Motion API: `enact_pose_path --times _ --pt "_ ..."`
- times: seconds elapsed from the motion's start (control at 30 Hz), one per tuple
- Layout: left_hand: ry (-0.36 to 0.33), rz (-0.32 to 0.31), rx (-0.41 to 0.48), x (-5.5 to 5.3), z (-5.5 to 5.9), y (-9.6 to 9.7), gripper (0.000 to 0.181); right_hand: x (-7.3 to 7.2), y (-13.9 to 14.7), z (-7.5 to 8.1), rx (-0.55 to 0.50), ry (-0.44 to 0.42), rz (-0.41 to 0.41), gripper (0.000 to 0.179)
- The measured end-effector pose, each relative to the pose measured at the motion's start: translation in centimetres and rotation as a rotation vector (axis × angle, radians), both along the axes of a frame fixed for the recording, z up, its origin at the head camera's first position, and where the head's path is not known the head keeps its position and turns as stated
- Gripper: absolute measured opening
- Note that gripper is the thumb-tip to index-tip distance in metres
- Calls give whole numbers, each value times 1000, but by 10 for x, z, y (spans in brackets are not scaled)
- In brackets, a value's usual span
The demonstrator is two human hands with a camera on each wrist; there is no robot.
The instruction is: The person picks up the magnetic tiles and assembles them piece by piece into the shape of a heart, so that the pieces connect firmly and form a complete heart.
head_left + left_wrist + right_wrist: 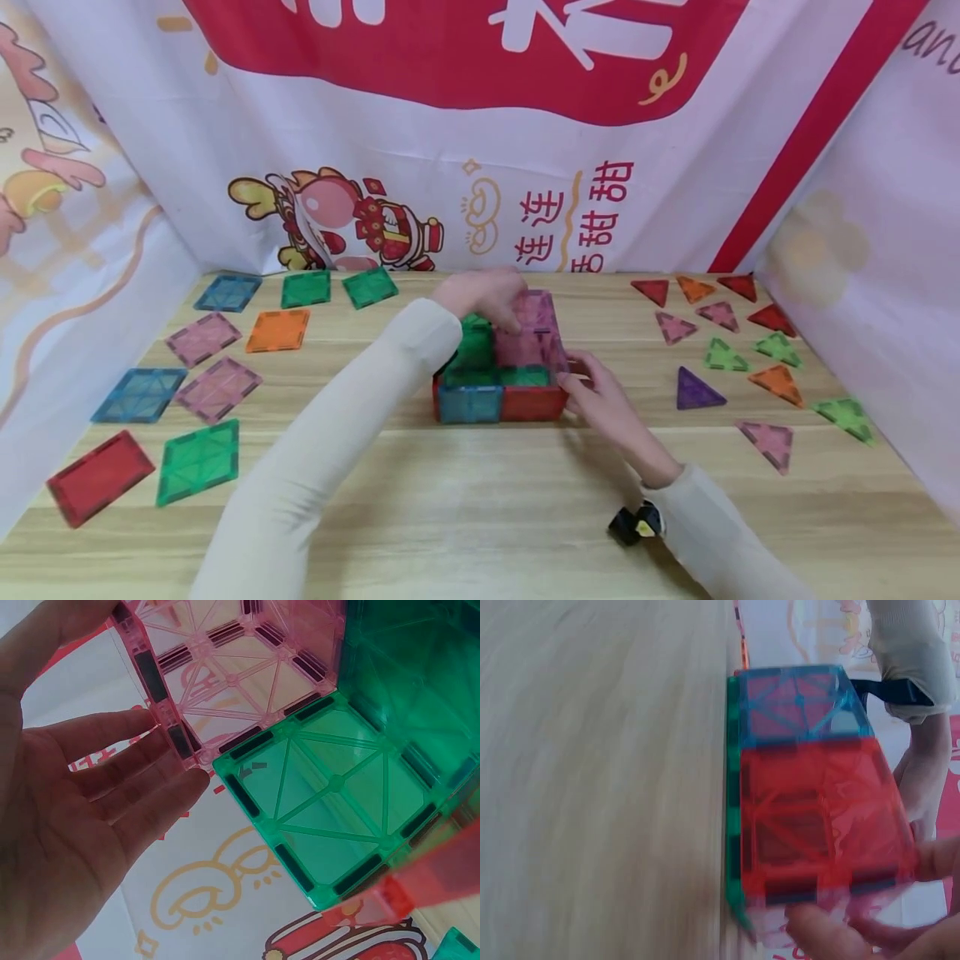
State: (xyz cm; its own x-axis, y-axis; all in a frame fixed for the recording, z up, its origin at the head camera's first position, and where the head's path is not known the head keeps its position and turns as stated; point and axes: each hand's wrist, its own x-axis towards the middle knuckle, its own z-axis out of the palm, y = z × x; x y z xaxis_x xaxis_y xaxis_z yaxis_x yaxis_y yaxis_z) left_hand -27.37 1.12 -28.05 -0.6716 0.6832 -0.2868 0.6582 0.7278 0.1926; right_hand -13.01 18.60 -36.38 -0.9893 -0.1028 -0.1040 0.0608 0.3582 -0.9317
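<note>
We see the widest thing first: a white printed cloth [360, 133] with a big red patch, standing behind and at both sides of the wood-grain surface [450, 517]. Two pale sleeves reach in over it, the left sleeve [330, 458] to the far rim of a tile box [517, 402] and the right sleeve [720, 525] towards its near right corner. The box sits mid-surface, open at the top; we find a blue tile [470, 405] and a red tile [821, 814] side by side along its front, with green and pink ones within and behind. We see the left hand [482, 293] spread, its fingers nearly straight against the edge of a pink wall tile [154, 679] (we cannot tell how firmly its thumb bears on it). The right hand [600, 396] bends its fingers and thumb round the near right corner and holds the box there. To the left we count nine loose flat tiles [198, 462], in blue, green, pink, orange and red. Just below the right wrist we notice a small black device [633, 524] with a yellow spot. Last, to the right, we count twelve triangle tiles [776, 385], in red, orange, pink, light green and purple, lying apart from the box.
</note>
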Motion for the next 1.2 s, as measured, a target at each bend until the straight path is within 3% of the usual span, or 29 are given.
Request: enact_pose_path --times 0.17,0.63,0.8,1.0,1.2 --pt "1 12 2 1 -1 -1 50 1 -2 -1 31 13 -40 43" --pt "-40 -40 98 5 3 -29 54 -2 4 -2 54 -45 20 48" --pt "-92 20 135 7 7 -58 56 -1 4 -3 57 -45 28 48" --pt "-41 102 181 13 10 -105 54 -1 4 -4 62 -58 34 49" --pt "25 212 122 29 6 -159 55 -3 6 -3 49 -48 46 52"
